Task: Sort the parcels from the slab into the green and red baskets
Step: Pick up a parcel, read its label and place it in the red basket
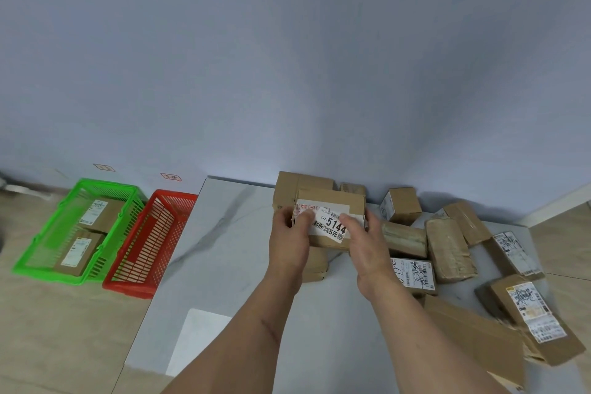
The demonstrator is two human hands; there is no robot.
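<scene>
Both bare forearms reach in from the near edge, and each grip is clamped on one brown cardboard parcel with a white printed label (329,221). Its long axis runs left to right, label face turned up toward the camera. Left hand (289,241) wraps the left end, thumb on the label; right hand (367,245) curls round the right end. It seems lifted above the other brown cardboard parcels (447,246) piled to the right of the grip on the pale marbled slab (224,249). Far left sit the red plastic basket (150,243) and the green plastic basket (80,230), which holds two boxes.
</scene>
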